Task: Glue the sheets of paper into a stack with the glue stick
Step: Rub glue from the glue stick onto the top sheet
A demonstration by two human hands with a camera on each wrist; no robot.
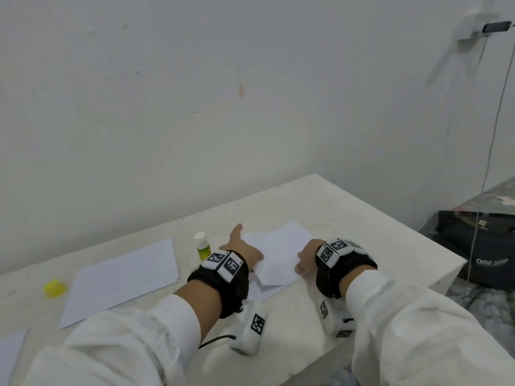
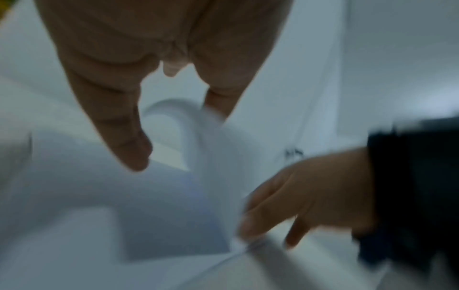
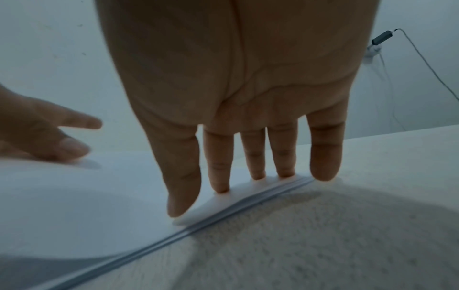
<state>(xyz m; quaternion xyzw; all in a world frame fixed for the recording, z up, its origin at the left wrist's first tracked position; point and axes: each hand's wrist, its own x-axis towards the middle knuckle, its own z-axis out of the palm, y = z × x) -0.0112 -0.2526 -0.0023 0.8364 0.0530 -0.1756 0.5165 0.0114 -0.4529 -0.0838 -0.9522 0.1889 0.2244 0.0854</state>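
On table [image 1: 362, 218], near right end: stack [image 1: 278, 246]. Both hands flat, fingers straight, grip nothing. Right hand [image 1: 306, 259] presses stack edge; left hand [image 1: 241, 246] smooths top. Step: pressing sheet down. Next, probably: glue [image 1: 203, 246], uncapped, beside left hand; then sheet [image 1: 122, 277] from left.

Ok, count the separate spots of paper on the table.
3: the stack right of the glue stick, a loose sheet left of it, a paper corner at bottom left. The stack hides more sheets.
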